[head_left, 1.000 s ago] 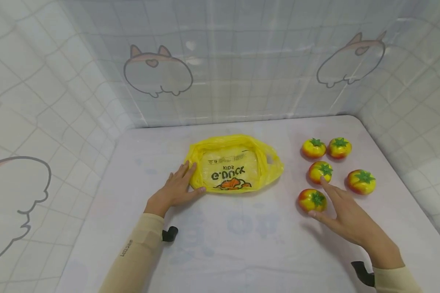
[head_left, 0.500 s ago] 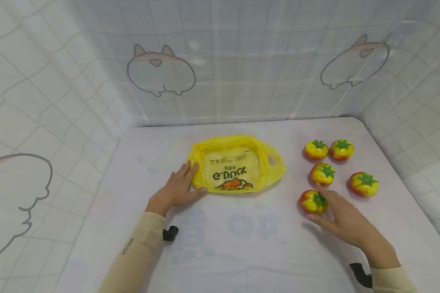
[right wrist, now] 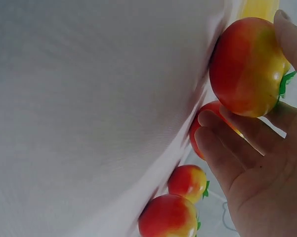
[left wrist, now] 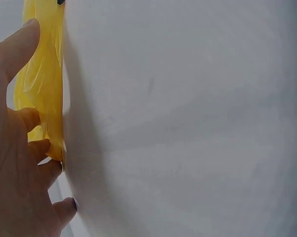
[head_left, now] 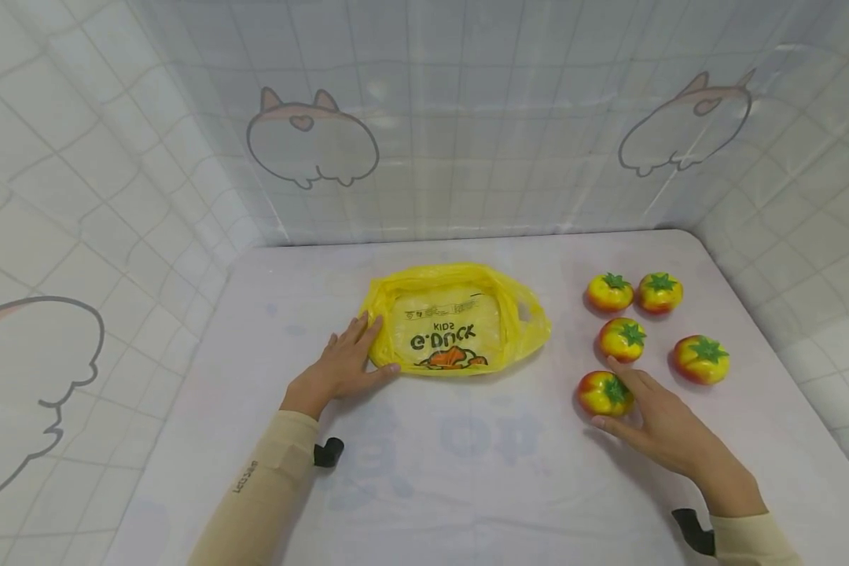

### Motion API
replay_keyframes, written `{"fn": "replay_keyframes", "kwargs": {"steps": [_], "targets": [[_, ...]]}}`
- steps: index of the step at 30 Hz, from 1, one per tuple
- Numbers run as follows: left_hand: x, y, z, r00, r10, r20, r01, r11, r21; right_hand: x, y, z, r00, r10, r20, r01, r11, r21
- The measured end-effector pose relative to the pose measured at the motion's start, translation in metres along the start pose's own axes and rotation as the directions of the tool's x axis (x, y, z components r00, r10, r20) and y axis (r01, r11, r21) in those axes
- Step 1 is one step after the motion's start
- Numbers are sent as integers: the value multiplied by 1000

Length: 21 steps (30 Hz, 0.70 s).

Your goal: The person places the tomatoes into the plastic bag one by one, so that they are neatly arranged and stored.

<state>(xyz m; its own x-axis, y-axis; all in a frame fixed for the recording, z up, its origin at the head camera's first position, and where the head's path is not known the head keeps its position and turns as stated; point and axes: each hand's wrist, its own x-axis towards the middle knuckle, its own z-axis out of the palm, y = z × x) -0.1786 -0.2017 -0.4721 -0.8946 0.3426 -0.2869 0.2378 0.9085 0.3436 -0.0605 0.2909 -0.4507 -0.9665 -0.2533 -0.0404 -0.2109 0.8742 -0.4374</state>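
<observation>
A yellow plastic bag (head_left: 444, 318) with dark lettering and an orange print lies flat on the table. My left hand (head_left: 341, 368) rests at the bag's left edge with fingers spread; the left wrist view shows its thumb and fingers (left wrist: 27, 47) against the yellow plastic. My right hand (head_left: 668, 420) is around the nearest red-and-yellow tomato (head_left: 601, 393), index finger at its far side and thumb at its near side. That tomato sits on the table. In the right wrist view the tomato (right wrist: 247, 66) lies between thumb and fingers, the other fingers extended past it.
Just beyond the right hand sits another tomato (head_left: 621, 339), with one more tomato (head_left: 700, 359) to its right. Two tomatoes (head_left: 610, 292) stand side by side farther back. Patterned white sheeting (head_left: 467, 118) rises behind the table (head_left: 467, 487) and at both sides.
My right hand has drawn back slightly, from above the gap between two tomatoes to around the nearest one. The left hand and bag keep their places; the view has shifted a little.
</observation>
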Motion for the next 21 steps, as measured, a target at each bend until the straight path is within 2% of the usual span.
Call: {"fn": "replay_keyframes", "kwargs": {"steps": [13,21], "targets": [[0,-3,-1,1000,-18,22,18,1000,2,4,-1,5,1000,0,6,0,1000,-3],[0,-1,-3,1000,0,18,0,1000,-10,8,-5,3,1000,18,20,-18,1000,-11]]}}
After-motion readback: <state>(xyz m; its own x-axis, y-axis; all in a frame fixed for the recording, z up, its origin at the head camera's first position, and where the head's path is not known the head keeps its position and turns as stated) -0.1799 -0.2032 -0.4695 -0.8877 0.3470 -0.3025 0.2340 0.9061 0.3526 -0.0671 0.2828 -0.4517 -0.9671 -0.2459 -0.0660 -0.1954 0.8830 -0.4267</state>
